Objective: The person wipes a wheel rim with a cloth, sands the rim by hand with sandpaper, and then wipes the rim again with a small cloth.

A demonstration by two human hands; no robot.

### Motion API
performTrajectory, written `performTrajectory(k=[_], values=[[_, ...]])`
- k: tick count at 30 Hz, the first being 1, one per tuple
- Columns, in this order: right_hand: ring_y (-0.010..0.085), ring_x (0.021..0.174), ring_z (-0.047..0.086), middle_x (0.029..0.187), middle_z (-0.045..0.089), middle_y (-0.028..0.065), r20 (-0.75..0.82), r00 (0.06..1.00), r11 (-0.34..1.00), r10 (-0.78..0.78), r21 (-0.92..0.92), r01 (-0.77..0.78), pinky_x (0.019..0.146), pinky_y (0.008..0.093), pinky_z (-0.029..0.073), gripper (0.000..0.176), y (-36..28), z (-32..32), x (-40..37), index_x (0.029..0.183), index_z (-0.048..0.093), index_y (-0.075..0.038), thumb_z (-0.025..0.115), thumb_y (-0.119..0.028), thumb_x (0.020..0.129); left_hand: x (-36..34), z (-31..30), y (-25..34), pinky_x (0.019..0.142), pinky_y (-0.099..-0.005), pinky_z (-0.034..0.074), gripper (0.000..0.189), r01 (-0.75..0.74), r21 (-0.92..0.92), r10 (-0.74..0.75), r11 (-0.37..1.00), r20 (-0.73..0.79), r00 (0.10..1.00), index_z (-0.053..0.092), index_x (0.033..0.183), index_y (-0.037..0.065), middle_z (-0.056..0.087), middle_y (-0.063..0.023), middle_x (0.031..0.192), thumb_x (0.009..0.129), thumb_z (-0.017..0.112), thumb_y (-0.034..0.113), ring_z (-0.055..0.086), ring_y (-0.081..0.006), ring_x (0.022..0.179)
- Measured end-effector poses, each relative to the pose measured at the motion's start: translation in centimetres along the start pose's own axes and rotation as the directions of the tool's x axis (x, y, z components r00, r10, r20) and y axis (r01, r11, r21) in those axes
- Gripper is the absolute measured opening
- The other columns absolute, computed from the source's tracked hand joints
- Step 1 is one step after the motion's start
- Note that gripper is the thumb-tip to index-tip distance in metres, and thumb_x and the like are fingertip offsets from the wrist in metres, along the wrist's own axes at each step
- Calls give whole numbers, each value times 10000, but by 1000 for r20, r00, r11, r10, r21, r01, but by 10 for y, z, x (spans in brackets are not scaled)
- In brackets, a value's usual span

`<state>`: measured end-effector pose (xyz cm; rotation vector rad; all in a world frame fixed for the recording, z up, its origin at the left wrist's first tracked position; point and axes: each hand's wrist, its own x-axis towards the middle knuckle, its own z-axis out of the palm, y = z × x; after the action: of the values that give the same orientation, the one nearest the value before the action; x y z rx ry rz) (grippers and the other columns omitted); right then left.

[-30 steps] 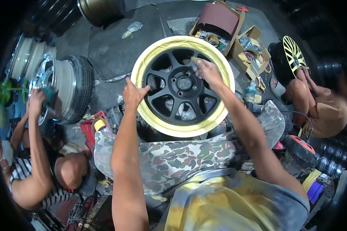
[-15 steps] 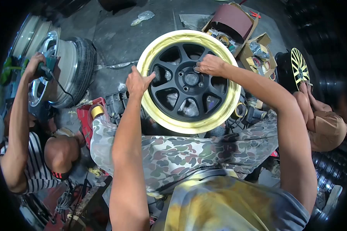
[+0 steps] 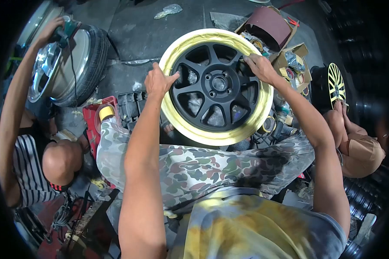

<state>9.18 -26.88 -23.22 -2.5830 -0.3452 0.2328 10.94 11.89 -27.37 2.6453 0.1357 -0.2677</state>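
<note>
A matte black spoked car wheel (image 3: 199, 84) stands tilted in front of my camouflage-clad legs, its outer lip wrapped in yellow masking tape (image 3: 177, 125). My left hand (image 3: 160, 82) grips the taped lip on the left, thumb laid over the edge toward the spokes; its other fingertips are partly hidden. At the upper right, my right hand (image 3: 261, 68) is closed over the edge of the wheel, with fingers bent in by a spoke end. Its fingertips are hard to make out. The hub shows several lug holes around a central bore.
At left, a co-worker's hand (image 3: 54, 28) holds a corded green power tool (image 3: 68, 31) above a wheel with a tire (image 3: 93, 64). Cardboard boxes (image 3: 304, 54) hold tape rolls, with a sandpaper roll (image 3: 268, 26) beside. Another person at right touches a yellow-spoked wheel (image 3: 336, 82).
My right hand has left the hub area and moved outward to the wheel's upper right edge. My left hand stays on the left lip. The co-worker's tool has moved up.
</note>
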Motion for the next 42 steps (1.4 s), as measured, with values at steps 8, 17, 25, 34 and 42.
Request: performTrajectory(k=[8, 17, 25, 34, 42], values=[[227, 1026, 545, 1069, 546, 61, 226, 892, 666, -391, -599, 444, 838, 361, 469, 307, -29, 32, -10, 1196, 695, -104, 638, -255, 936, 5, 4, -5, 935, -500, 543, 942, 4, 32, -4, 999, 2, 1000, 518, 1276, -84, 702, -311, 1076, 695, 807, 599, 682, -456, 1049], [364, 918, 665, 943, 680, 191, -139, 990, 1000, -11, -14, 9, 795, 499, 531, 217, -129, 127, -80, 1000, 699, -10, 558, -172, 968, 4, 6, -5, 928, -507, 544, 874, -18, 9, 18, 1000, -30, 999, 550, 1213, -62, 707, -301, 1064, 697, 812, 592, 686, -451, 1040], [237, 943, 515, 1026, 570, 67, -138, 974, 916, -177, -386, 112, 792, 370, 406, 367, -107, 107, -120, 1265, 666, -74, 615, -205, 926, 7, 11, -12, 931, -513, 538, 918, -34, -12, 33, 999, -41, 999, 552, 1195, -66, 700, -309, 1075, 709, 787, 677, 678, -460, 1055], [186, 957, 507, 997, 547, 19, 81, 896, 762, -436, -497, 416, 818, 368, 427, 461, -138, 126, -112, 1366, 594, -139, 614, -201, 910, 10, 11, -11, 942, -517, 535, 928, -9, -4, 9, 1000, -3, 1000, 558, 1203, -51, 696, -303, 1108, 703, 782, 698, 668, -455, 1089], [191, 976, 523, 1070, 561, 20, 114, 842, 765, -527, -369, 529, 808, 380, 440, 433, -158, 154, -110, 1318, 614, -127, 576, -172, 889, 11, 7, -10, 953, -515, 531, 939, 20, 22, -20, 1000, -5, 1000, 557, 1239, -55, 690, -302, 1138, 710, 785, 687, 664, -446, 1108]])
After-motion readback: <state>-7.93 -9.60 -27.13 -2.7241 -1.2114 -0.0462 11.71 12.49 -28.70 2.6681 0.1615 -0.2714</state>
